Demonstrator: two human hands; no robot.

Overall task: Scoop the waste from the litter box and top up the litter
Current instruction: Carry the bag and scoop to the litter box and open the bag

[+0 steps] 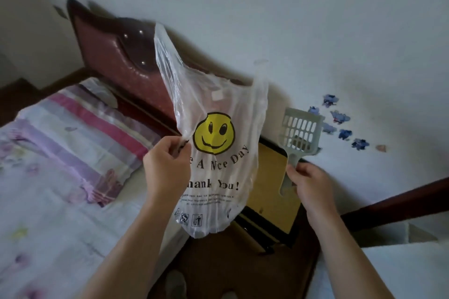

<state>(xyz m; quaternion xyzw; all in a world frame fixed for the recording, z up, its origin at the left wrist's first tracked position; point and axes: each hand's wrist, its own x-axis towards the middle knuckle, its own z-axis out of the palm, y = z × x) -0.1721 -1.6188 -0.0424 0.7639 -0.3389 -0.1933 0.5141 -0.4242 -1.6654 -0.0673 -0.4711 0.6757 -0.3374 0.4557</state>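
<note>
Left hand [167,165], raised over the bed [60,177], pinches one edge of a translucent plastic bag [218,153] printed with a yellow smiley; the bag hangs open-sided before the padded headboard [116,56]. Right hand [309,184] grips the handle of a grey slotted litter scoop [300,132], held upright with dark clumps in its basket, above a yellow-topped nightstand [269,184].

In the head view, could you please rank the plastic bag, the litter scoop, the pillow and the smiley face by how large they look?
1. Pillow and plastic bag: similar spans, and the bag is nearer the camera, so unranked.
2. Litter scoop.
3. Smiley face, slightly smaller than the scoop.
</note>
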